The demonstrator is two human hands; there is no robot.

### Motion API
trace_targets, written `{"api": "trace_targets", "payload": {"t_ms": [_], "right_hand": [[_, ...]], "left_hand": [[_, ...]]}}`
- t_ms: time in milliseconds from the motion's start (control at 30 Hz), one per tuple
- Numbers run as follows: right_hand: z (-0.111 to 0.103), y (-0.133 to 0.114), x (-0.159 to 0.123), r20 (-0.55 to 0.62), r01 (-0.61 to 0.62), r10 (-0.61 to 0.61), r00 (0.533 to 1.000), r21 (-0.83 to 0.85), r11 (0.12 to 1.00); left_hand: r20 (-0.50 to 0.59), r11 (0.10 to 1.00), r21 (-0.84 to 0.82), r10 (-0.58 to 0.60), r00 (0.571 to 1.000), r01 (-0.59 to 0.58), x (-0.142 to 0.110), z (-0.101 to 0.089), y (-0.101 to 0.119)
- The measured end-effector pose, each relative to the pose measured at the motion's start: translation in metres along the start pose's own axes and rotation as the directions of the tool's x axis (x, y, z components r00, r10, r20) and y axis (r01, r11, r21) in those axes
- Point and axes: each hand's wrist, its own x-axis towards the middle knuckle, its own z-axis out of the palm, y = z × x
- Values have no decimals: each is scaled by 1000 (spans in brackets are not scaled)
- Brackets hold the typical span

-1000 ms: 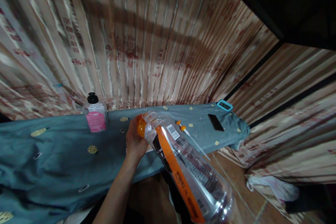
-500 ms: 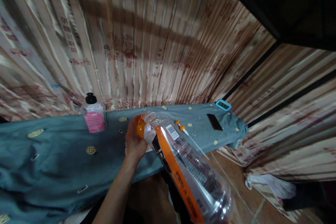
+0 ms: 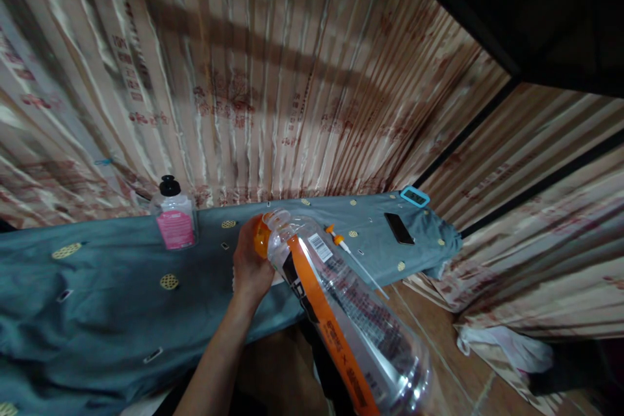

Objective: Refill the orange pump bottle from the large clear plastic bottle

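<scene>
The left hand (image 3: pixel 249 266) and forearm (image 3: pixel 219 351) are bare, with dark clothing (image 3: pixel 332 387) lower down.

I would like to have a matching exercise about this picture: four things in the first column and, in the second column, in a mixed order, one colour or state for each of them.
Column one
1. Large clear bottle
2. Pump with thin tube
3. Phone
4. Black-capped bottle

Column two
A. Dark, lying flat on the cloth
B. Has a pink label
C. Tilted, with an orange band
D. Orange and white

Right pairs: 1-C, 2-D, 3-A, 4-B
</scene>
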Motion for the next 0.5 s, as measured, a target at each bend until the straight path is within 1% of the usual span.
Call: {"api": "trace_targets", "payload": {"t_ms": [67, 233, 367, 500], "right_hand": [[0, -1, 0, 6, 0, 0, 1000, 1, 1000], [1, -2, 0, 10, 5, -6, 1000, 5, 1000], [1, -3, -1, 27, -6, 6, 1000, 16, 1000], [0, 1, -2, 16, -9, 8, 1000, 30, 1000]], "left_hand": [[-13, 1000, 11, 19, 1000, -19, 1, -1, 2], [35, 1000, -5, 10, 999, -10, 2, -2, 2], [23, 999, -41, 7, 1000, -6, 2, 0, 0], [26, 998, -68, 2, 1000, 0, 1, 1, -1]]}}
